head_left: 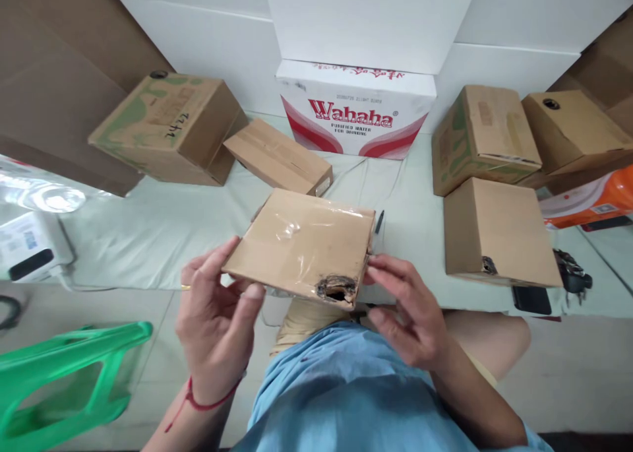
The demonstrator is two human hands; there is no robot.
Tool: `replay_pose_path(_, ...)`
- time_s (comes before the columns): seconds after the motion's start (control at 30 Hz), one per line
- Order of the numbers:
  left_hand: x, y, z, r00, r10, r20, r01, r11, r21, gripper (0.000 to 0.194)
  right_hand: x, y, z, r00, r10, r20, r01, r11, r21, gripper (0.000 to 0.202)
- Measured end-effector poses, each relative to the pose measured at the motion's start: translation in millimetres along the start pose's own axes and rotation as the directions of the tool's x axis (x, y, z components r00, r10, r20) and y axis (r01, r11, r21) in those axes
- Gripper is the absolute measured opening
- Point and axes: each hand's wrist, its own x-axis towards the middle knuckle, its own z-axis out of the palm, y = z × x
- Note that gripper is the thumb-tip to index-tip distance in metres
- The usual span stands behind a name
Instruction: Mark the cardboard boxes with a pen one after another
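A brown cardboard box with shiny clear film or tape on its top is held over the table's near edge. At its near right corner is a dark, ragged-edged hole. My left hand grips the box's near left corner, thumb at the front edge and fingers at the side and beneath. On the right side, my right hand touches the box beside the hole with its fingertips, its thumb apart from the fingers. The underside of the box is hidden.
Behind stand a slim carton, a white Wahaha box and a box marked 2422. Several cartons are at right, near a phone and keys. A pen lies behind the held box; a green stool is lower left.
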Motion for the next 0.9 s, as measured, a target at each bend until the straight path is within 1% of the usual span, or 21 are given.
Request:
replay_pose_path(0.03,-2.3,-2.3,0.6,0.999,0.043,0.023,-0.045,0.995,0.090,0.059,1.0,14.2,-2.6,0.998,0.049,-0.041,-0.051,0.997,-0.062,0.050)
replay_pose_path(0.1,-6.7,-5.9,3.2,0.978,0.194,0.077,-0.205,0.961,0.185,0.076,7.5,48.4,-9.2,0.976,0.175,-0.126,-0.203,0.945,-0.257,0.032)
replay_pose_path(0.13,-8.5,-6.7,4.8,0.960,0.265,0.092,-0.279,0.940,0.199,0.081,13.3,65.4,-12.1,0.958,0.270,-0.101,-0.288,0.880,-0.379,0.031)
replay_pose_path(0.17,-9.8,-6.7,6.2,0.939,0.324,0.111,-0.341,0.917,0.208,0.083,20.5,80.5,-14.5,0.930,0.363,-0.048,-0.340,0.808,-0.481,0.033)
replay_pose_path(0.2,-10.6,-5.8,7.2,0.920,0.368,0.135,-0.390,0.895,0.217,0.082,28.8,92.4,-16.3,0.901,0.434,0.002,-0.364,0.757,-0.542,0.034)
replay_pose_path(0.23,-10.9,-4.1,7.4,0.905,0.394,0.160,-0.422,0.879,0.221,0.077,37.6,100.5,-17.5,0.847,0.526,0.076,-0.367,0.681,-0.633,0.035)
replay_pose_path(0.3,-10.0,0.9,6.0,0.896,0.379,0.230,-0.426,0.880,0.209,0.061,54.6,105.6,-19.2,0.705,0.683,0.193,-0.299,0.532,-0.792,0.037)
replay_pose_path(0.33,-9.2,3.7,4.8,0.896,0.354,0.270,-0.410,0.891,0.195,0.055,61.8,104.0,-20.2,0.631,0.742,0.226,-0.240,0.464,-0.853,0.038)
replay_pose_path(0.37,-8.5,6.3,4.0,0.894,0.329,0.304,-0.394,0.901,0.183,0.054,67.6,101.0,-21.7,0.576,0.780,0.246,-0.185,0.417,-0.890,0.039)
replay_pose_path(0.4,-8.0,8.3,3.8,0.888,0.313,0.336,-0.385,0.906,0.176,0.059,71.9,97.4,-23.6,0.550,0.793,0.261,-0.148,0.400,-0.905,0.039)
replay_pose_path(0.5,-9.8,9.6,9.5,0.867,0.307,0.393,-0.411,0.886,0.214,0.094,76.7,88.3,-31.4,0.531,0.795,0.293,-0.093,0.398,-0.913,0.039)
replay_pose_path(0.57,-14.0,7.1,17.6,0.860,0.334,0.386,-0.446,0.859,0.250,0.110,75.5,84.5,-36.0,0.515,0.803,0.301,-0.067,0.387,-0.920,0.038)
replay_pose_path(0.63,-19.6,4.2,26.3,0.865,0.358,0.352,-0.460,0.846,0.269,0.115,71.9,80.6,-39.7,0.501,0.811,0.300,-0.049,0.373,-0.926,0.036)
replay_pose_path(0.67,-22.4,3.0,30.2,0.871,0.364,0.331,-0.457,0.846,0.274,0.115,69.1,78.5,-41.7,0.501,0.813,0.298,-0.041,0.366,-0.930,0.034)
replay_pose_path(0.7,-25.0,2.3,33.7,0.878,0.364,0.311,-0.450,0.850,0.273,0.115,65.5,76.1,-44.2,0.516,0.807,0.285,-0.038,0.355,-0.934,0.032)
replay_pose_path(0.73,-27.1,1.9,36.7,0.882,0.368,0.295,-0.446,0.854,0.267,0.114,61.2,73.6,-47.6,0.558,0.790,0.254,-0.050,0.337,-0.940,0.030)
replay_pose_path(0.77,-28.7,1.9,39.4,0.884,0.372,0.282,-0.443,0.859,0.257,0.112,56.3,71.0,-52.2,0.626,0.755,0.196,-0.088,0.318,-0.944,0.026)
replay_pose_path(0.8,-29.5,2.1,41.8,0.883,0.381,0.274,-0.447,0.861,0.243,0.110,50.9,68.2,-58.0,0.714,0.692,0.105,-0.162,0.310,-0.937,0.021)
replay_pose_path(0.83,-29.6,2.3,44.1,0.879,0.394,0.268,-0.456,0.860,0.228,0.107,45.6,65.0,-64.8,0.800,0.600,-0.020,-0.270,0.330,-0.905,0.015)
replay_pose_path(0.87,-29.1,2.4,46.3,0.873,0.410,0.266,-0.468,0.857,0.217,0.106,40.7,61.3,-72.3,0.858,0.482,-0.178,-0.392,0.391,-0.832,0.008)
replay_pose_path(0.9,-27.9,2.3,48.4,0.868,0.421,0.265,-0.478,0.853,0.209,0.105,36.7,56.8,-79.9,0.866,0.355,-0.352,-0.495,0.503,-0.709,0.009)
